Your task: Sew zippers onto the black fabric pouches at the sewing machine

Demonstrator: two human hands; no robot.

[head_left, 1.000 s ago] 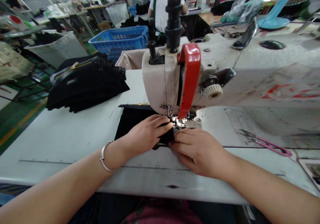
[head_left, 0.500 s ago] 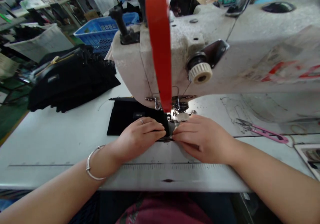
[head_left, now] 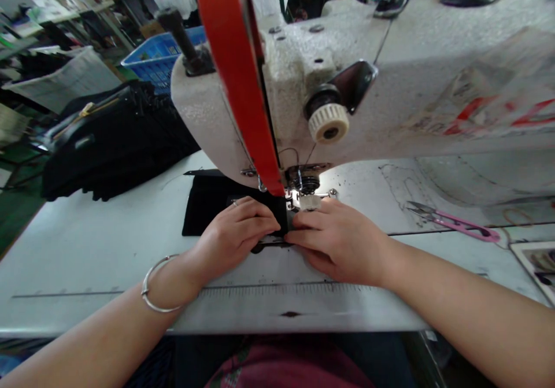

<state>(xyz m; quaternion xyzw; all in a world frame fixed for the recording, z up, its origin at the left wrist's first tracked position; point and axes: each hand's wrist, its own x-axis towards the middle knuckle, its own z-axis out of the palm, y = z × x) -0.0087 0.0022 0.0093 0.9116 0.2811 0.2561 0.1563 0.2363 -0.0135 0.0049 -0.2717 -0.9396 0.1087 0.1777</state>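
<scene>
A black fabric piece lies flat on the white table under the head of a cream sewing machine with a red guard. My left hand, with a ring and a silver bangle, presses its fingers down on the fabric just left of the presser foot. My right hand has its fingers bent and pressed on the fabric's edge right below the foot. Both sets of fingertips nearly meet at the needle.
A stack of black fabric pieces sits at the table's back left. Pink thread snips lie to the right. A blue basket and grey bins stand behind. A ruler scale runs along the table's front edge.
My head has leaned in closer, so the machine head fills more of the view. Both hands stay pressed on the black fabric at the presser foot, shifted slightly.
</scene>
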